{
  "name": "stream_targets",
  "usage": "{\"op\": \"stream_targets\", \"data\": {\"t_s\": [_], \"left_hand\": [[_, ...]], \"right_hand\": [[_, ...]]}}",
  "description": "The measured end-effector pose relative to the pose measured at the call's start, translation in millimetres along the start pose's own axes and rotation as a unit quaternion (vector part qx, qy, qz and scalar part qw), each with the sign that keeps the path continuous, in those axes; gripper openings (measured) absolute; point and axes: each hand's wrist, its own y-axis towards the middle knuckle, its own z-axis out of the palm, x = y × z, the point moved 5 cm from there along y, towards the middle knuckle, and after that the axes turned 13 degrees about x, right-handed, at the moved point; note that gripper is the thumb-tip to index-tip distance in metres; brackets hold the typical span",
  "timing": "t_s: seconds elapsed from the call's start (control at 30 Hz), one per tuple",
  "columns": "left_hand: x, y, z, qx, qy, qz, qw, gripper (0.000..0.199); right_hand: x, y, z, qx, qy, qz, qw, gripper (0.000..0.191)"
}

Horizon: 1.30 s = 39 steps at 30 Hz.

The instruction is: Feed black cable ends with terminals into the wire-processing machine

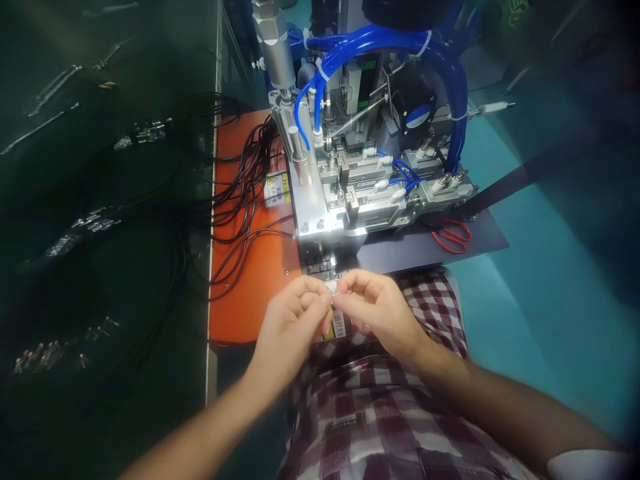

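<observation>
Both of my hands meet just below the front end of a metal machine (320, 220). The fingers of my left hand (295, 313) are pinched together around something too small to make out. My right hand (377, 307) is pinched too, its fingertips nearly touching the left ones. A thin, light-coloured sliver shows between the two pinches, but what it is cannot be told. Behind the fingers, a label (339, 325) with yellow and white parts is partly covered.
Black cables (245, 180) run across the orange plate (260, 267) to the left. Blue air hoses (390, 40) arch over the machine. Red-handled scissors (453, 237) lie at its right. Small metal parts (95, 220) lie on the dark surface at far left.
</observation>
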Motion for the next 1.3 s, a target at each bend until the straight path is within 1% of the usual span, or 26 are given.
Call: {"op": "stream_targets", "data": {"t_s": [0.2, 0.43, 0.67, 0.9, 1.07, 1.13, 1.23, 1.3], "left_hand": [[1.7, 0.5, 0.3, 0.003, -0.029, -0.007, 1.0, 0.016], [7.6, 0.8, -0.2, 0.018, -0.067, -0.014, 0.997, 0.012], [7.0, 0.6, -0.4, 0.011, -0.04, -0.014, 0.999, 0.016], [8.6, 0.0, 0.7, 0.013, -0.06, -0.001, 0.998, 0.013], [8.8, -0.1, 2.7, 0.02, -0.09, 0.015, 0.996, 0.012], [9.3, 0.0, 2.2, 0.014, -0.083, 0.008, 0.996, 0.013], [9.4, -0.2, 1.6, 0.009, -0.067, -0.006, 0.998, 0.015], [8.8, -0.5, 2.0, 0.012, -0.062, -0.012, 0.998, 0.015]], "right_hand": [[-0.6, 0.6, 1.5, 0.006, 0.004, -0.013, 1.0, 0.01], [0.5, -1.9, 3.1, -0.016, -0.021, -0.02, 0.999, 0.011], [1.5, -1.2, 3.8, -0.014, -0.008, -0.013, 1.0, 0.01], [-2.9, -1.8, 5.0, -0.008, 0.007, 0.002, 1.0, 0.011], [-2.2, -6.8, 5.4, -0.058, -0.021, -0.045, 0.997, 0.013], [-3.0, -6.8, 5.2, -0.044, -0.028, -0.027, 0.998, 0.014], [-2.0, -5.3, 2.3, 0.008, -0.057, 0.014, 0.998, 0.015], [3.7, -4.4, -2.4, 0.027, -0.104, 0.004, 0.994, 0.017]]}}
